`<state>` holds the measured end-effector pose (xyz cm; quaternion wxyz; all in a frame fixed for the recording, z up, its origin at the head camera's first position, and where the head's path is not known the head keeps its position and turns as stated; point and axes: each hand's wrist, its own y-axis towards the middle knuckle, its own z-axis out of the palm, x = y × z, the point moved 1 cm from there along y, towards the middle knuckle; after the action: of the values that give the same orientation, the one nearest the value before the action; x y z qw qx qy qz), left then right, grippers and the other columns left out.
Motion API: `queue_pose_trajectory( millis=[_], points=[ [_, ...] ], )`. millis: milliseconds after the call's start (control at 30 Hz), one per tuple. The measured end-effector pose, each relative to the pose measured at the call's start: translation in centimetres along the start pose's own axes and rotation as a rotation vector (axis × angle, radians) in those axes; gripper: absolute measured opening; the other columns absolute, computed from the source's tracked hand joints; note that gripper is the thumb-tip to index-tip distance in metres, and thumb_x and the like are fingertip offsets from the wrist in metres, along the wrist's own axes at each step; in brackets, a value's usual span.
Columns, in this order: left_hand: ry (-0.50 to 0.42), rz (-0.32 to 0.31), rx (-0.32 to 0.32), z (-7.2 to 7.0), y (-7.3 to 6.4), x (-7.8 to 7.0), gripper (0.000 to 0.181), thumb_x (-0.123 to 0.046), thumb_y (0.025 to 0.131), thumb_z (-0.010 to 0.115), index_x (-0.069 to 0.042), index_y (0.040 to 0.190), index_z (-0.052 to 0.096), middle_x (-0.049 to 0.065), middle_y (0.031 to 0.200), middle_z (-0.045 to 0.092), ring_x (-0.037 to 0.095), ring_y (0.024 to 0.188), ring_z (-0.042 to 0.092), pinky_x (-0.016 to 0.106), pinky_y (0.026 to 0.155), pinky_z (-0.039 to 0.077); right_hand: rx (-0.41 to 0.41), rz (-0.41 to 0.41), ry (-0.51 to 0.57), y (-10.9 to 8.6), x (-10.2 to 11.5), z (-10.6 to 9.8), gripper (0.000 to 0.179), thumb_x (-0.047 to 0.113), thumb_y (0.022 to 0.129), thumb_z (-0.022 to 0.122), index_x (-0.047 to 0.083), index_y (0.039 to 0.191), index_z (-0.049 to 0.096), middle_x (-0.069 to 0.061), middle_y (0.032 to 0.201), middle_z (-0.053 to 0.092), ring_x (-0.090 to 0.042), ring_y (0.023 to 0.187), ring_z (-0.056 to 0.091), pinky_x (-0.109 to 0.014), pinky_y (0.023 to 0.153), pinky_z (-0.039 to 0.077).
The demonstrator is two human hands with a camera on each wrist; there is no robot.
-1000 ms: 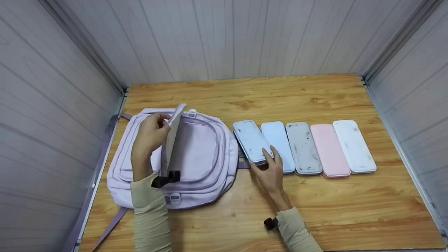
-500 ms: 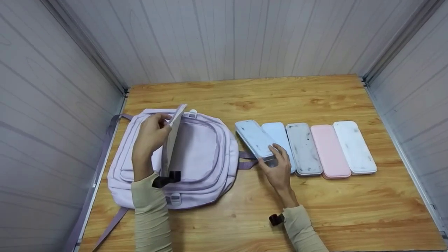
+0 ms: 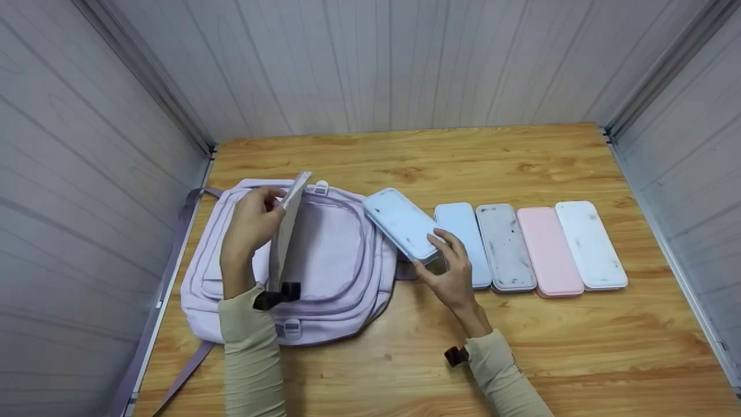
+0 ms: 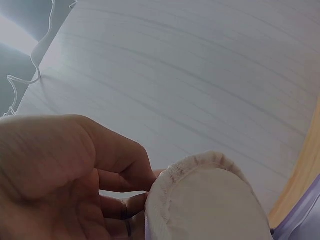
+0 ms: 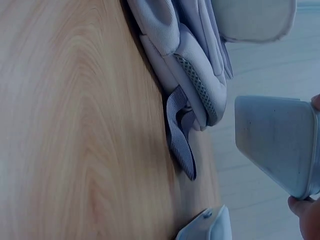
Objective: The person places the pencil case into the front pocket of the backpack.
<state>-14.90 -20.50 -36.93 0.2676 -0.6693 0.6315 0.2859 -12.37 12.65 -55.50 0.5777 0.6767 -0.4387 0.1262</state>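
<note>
A lilac backpack (image 3: 370, 289) lies on the table with its front flap (image 3: 289, 223) raised. My left hand (image 3: 249, 223) pinches the flap's edge between thumb and fingers; in the left wrist view the pale lining of the flap (image 4: 215, 205) shows beside the fingertips. My right hand (image 3: 454, 275) grips the near end of a light blue pencil case (image 3: 402, 223), thumb on one side and fingers on the other. The case is tilted, its far end overlapping the backpack's right edge in the head view. In the right wrist view the case (image 5: 275, 140) hangs above the table.
To the right lie a second light blue case (image 3: 463, 243), a grey case (image 3: 506, 249), a pink case (image 3: 550, 249) and a white case (image 3: 590, 243) in a row. Straps (image 3: 188, 370) trail off the backpack. Panel walls (image 3: 370, 63) enclose the wooden table (image 3: 370, 376) at the back and sides.
My right hand has lifted the light blue case away from the row and swung it left towards the backpack. My left hand keeps holding the flap in place.
</note>
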Motion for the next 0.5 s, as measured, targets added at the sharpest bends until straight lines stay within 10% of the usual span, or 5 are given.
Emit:
queue_pose_trajectory(
  millis=[500],
  points=[
    [0.015, 0.016, -0.024, 0.3, 0.2, 0.1, 0.035, -0.001, 0.084, 0.046, 0.007, 0.113, 0.063, 0.012, 0.089, 0.056, 0.021, 0.079, 0.050, 0.028, 0.066, 0.040, 0.265, -0.219, 0.002, 0.3, 2.4, 2.8, 0.058, 0.025, 0.072, 0.080, 0.006, 0.124, 0.063, -0.013, 0.130, 0.056, -0.035, 0.124, 0.048, -0.043, 0.107, 0.036]
  ],
)
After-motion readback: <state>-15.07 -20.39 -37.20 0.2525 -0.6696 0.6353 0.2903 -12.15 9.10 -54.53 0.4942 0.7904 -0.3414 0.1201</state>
